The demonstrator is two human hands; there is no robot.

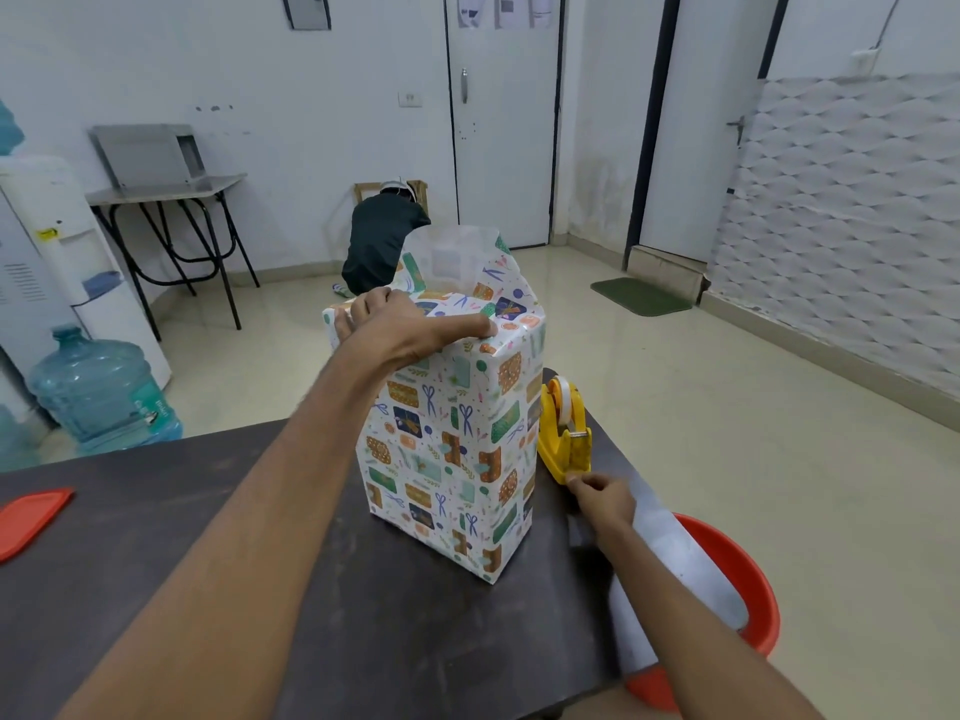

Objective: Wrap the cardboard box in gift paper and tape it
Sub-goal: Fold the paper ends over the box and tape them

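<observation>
The box, covered in white gift paper with scissors and gift prints, stands upright on the dark table. At its top a loose flap of paper sticks up, its white underside towards me. My left hand presses flat on the folded top, thumb stretched to the right corner. A yellow tape dispenser with a white roll stands right of the box. My right hand pinches at the dispenser's front end, fingers curled; the tape itself is too thin to see.
A roll of paper lies under my right arm over an orange tub at the table's right edge. An orange lid lies at the far left. A person crouches on the floor behind, near water bottles and a dispenser.
</observation>
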